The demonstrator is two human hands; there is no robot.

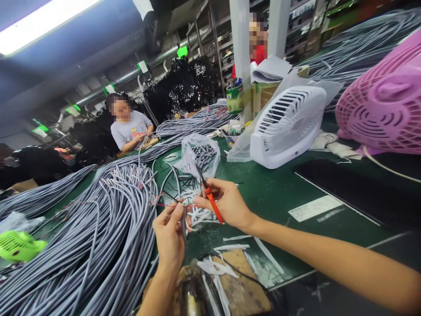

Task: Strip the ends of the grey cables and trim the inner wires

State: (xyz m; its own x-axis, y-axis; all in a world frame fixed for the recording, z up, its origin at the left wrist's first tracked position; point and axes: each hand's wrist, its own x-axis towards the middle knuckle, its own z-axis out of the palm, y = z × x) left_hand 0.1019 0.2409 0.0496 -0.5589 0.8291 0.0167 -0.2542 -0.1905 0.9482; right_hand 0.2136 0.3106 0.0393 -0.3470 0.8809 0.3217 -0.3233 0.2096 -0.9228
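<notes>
My left hand [173,232] pinches the end of a grey cable [183,228], with thin red and dark wires spreading from its stripped end. My right hand [226,204] is closed around an orange-handled hand tool [213,204] with a narrow dark tip pointing up and away; its exact kind is unclear. The fingertips of this hand are close to the cable's red wires, just right of my left fingers. Beneath both hands lie white strips [200,215]. Beyond them is a clear plastic bag [197,151] of short grey pieces [204,157].
A large bundle of grey cables [108,232] covers the left of the green table [263,197]. At right stand a white fan [289,127], a pink fan [384,101] and a dark flat panel [348,188]. A stained board [243,281] lies in front. Two people sit beyond.
</notes>
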